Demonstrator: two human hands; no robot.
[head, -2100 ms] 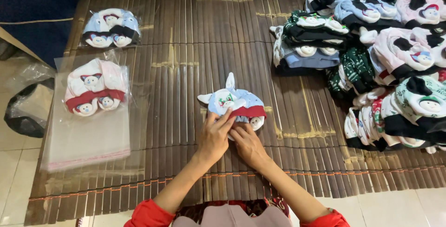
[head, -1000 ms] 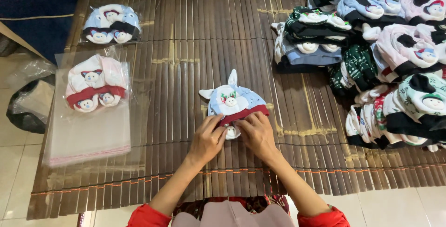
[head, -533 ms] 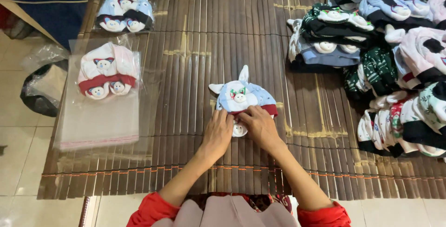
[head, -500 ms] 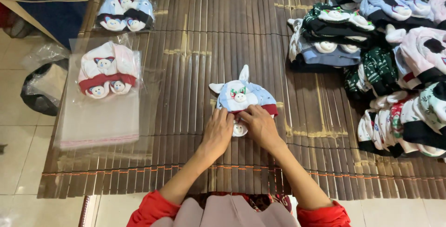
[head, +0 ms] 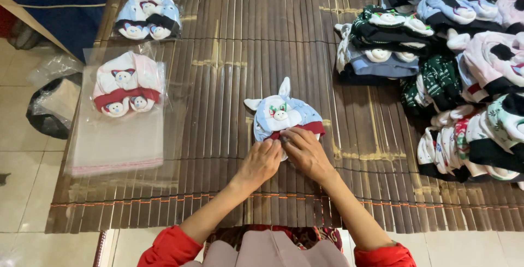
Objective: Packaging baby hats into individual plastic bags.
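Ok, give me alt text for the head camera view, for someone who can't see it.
Two bare hands, left hand and right hand, press the lower edge of a light-blue animal-face baby hat on a dark slatted mat. Bagged hats lie left; a hat pile sits right.

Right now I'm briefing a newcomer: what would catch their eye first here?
Mid-mat, the left hand and right hand press the lower edge of a light blue animal-face hat with white ears. A big heap of similar hats fills the right side, and a bagged pink hat lies on clear bags at left.
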